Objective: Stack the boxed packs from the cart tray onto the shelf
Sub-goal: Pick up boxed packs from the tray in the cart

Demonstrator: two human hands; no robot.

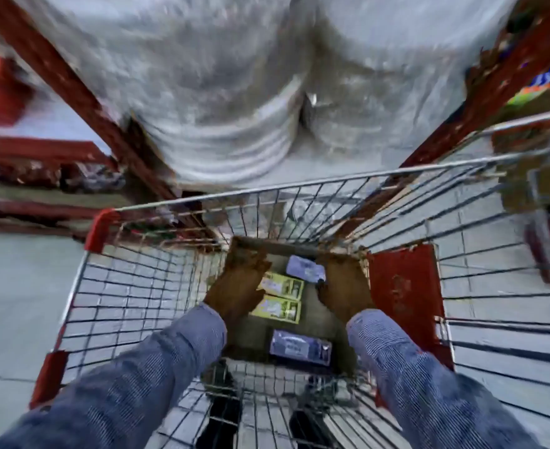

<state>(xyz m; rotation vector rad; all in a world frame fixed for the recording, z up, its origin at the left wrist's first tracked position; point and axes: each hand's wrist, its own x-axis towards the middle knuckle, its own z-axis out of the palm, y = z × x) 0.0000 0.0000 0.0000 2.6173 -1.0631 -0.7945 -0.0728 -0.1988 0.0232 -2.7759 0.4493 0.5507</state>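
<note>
Both my arms in blue sleeves reach down into a wire shopping cart (182, 277). A shallow cardboard tray (312, 315) lies on the cart's floor. In it are two yellow-green boxed packs (283, 296) side by side, a purple-white pack (306, 268) at the far end and another purple pack (299, 346) at the near end. My left hand (238, 283) is wrapped over the tray's left wall, touching the yellow-green packs. My right hand (345, 285) grips the tray's right wall beside the far purple pack. The view is blurred.
A red metal shelf frame (72, 85) rises right behind the cart, holding large bundles wrapped in clear plastic (234, 92). Lower red shelves with goods run at the left (40, 176). A red panel (403, 293) stands inside the cart's right side. Colourful goods show at the upper right (539, 89).
</note>
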